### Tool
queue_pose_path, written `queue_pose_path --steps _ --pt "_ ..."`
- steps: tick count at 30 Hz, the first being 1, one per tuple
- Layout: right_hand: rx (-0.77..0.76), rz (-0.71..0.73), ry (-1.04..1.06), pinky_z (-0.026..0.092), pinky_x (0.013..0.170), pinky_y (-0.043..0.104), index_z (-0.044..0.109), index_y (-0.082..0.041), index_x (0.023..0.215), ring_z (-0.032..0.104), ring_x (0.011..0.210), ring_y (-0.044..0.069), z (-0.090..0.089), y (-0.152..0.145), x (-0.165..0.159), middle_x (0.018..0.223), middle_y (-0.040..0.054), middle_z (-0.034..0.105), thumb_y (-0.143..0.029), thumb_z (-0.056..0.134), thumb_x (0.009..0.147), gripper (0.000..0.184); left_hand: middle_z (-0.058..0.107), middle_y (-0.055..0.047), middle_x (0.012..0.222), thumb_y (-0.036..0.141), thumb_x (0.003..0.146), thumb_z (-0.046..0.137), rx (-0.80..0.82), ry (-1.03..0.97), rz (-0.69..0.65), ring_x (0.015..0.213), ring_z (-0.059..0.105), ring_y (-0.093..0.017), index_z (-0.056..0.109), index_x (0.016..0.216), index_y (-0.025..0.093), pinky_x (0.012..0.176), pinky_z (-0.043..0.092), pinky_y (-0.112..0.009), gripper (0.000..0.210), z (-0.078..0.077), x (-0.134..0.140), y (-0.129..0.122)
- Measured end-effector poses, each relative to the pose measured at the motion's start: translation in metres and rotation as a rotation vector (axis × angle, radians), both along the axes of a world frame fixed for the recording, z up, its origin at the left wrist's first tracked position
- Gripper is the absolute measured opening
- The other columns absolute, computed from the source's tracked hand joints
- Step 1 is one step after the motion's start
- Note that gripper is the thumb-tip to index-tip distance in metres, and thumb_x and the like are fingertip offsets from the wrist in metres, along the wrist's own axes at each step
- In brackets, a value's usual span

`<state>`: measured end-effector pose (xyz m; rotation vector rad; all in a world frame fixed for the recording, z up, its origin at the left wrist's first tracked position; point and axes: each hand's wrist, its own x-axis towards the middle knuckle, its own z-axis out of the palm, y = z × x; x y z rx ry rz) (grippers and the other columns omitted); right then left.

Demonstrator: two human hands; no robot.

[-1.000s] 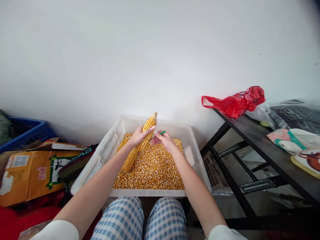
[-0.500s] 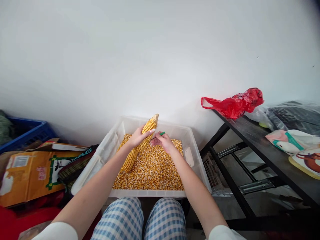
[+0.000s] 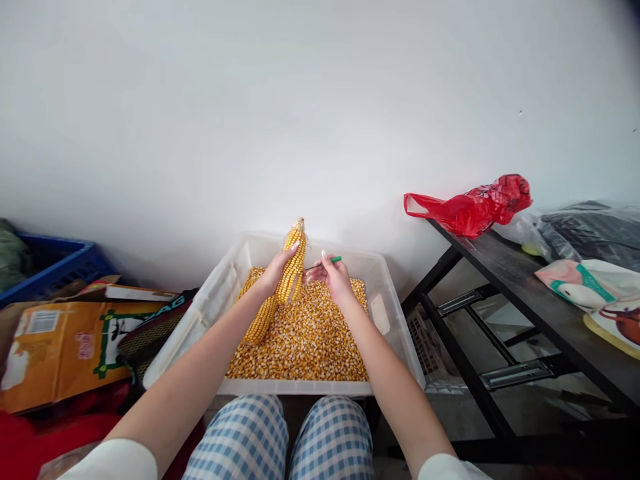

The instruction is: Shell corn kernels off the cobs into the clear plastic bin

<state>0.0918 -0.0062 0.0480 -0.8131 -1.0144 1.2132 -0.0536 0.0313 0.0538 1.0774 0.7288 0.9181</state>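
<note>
My left hand (image 3: 276, 272) is wrapped round an ear of corn (image 3: 291, 270), held upright and leaning slightly, its pale tip upward. A narrow gap in the kernel rows shows low on its right side. To the right, my right hand (image 3: 334, 275) grips a thin green-handled tool (image 3: 337, 259) whose dark slim shaft points left toward the ear. Whether the shaft touches the ear I cannot tell. Beneath the hands stands a translucent plastic bin (image 3: 395, 320) holding loose corn kernels (image 3: 310, 340). More ears of corn (image 3: 260, 323) lie at the bin's left, partly hidden by my left arm.
On the right is a dark table (image 3: 505, 267) with a metal frame, bearing a red plastic bag (image 3: 467, 210) and other bags. A cardboard box (image 3: 60, 350), a mesh bag (image 3: 150, 337) and a blue crate (image 3: 70, 263) crowd the left. A white wall (image 3: 300, 120) rises behind the bin.
The ear in my left hand has moved left and turned more upright, uncovering a gap in its kernels. My right hand has drawn slightly right with the tool, showing more of its shaft.
</note>
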Motion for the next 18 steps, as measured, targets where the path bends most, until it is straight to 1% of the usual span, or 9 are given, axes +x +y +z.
queue_pose_path --steps 3,7,13,16,18 --pt "0.029 -0.061 -0.019 0.051 0.051 0.023 0.051 -0.016 0.072 0.061 0.048 0.012 0.006 -0.003 -0.003 0.058 0.0016 0.065 -0.048 0.054 0.071 0.033 0.061 -0.005 0.057 0.059 0.071 0.045 -0.12 -0.079 -0.035 0.05 0.057 -0.018 0.059 0.072 0.015 0.049 0.046 -0.03 0.046 0.0 -0.001 0.001" --pt "0.047 -0.071 -0.036 0.051 0.053 0.024 0.051 -0.016 0.073 0.063 0.052 0.013 0.007 -0.005 -0.007 0.06 0.0026 0.065 -0.047 0.054 0.072 0.031 0.062 -0.002 0.061 0.052 0.071 0.051 -0.171 -0.17 -0.005 0.05 0.057 -0.017 0.058 0.086 0.017 0.048 0.047 -0.029 0.039 0.002 -0.003 0.001" --pt "0.115 -0.112 -0.058 0.052 0.055 0.024 0.051 -0.016 0.074 0.064 0.057 0.014 0.007 -0.008 -0.013 0.063 0.0026 0.066 -0.043 0.053 0.074 0.027 0.065 -0.003 0.069 0.052 0.073 0.049 -0.155 -0.2 -0.019 0.053 0.059 -0.018 0.056 0.096 0.017 0.053 0.049 -0.032 0.043 0.001 -0.002 0.001" --pt "0.127 -0.175 -0.093 0.052 0.055 0.024 0.05 -0.017 0.074 0.063 0.055 0.014 0.005 -0.01 -0.019 0.06 0.0015 0.065 -0.043 0.052 0.075 0.026 0.065 -0.004 0.071 0.052 0.073 0.048 -0.105 -0.183 -0.014 0.055 0.059 -0.018 0.055 0.101 0.016 0.055 0.049 -0.032 0.046 0.0 -0.001 0.001" --pt "0.136 -0.227 -0.12 0.051 0.055 0.025 0.049 -0.017 0.074 0.062 0.052 0.013 0.003 -0.012 -0.025 0.059 0.0008 0.064 -0.043 0.052 0.075 0.026 0.064 -0.004 0.068 0.053 0.072 0.049 -0.049 -0.16 0.015 0.055 0.059 -0.018 0.056 0.099 0.014 0.055 0.048 -0.03 0.048 -0.001 0.0 0.001"
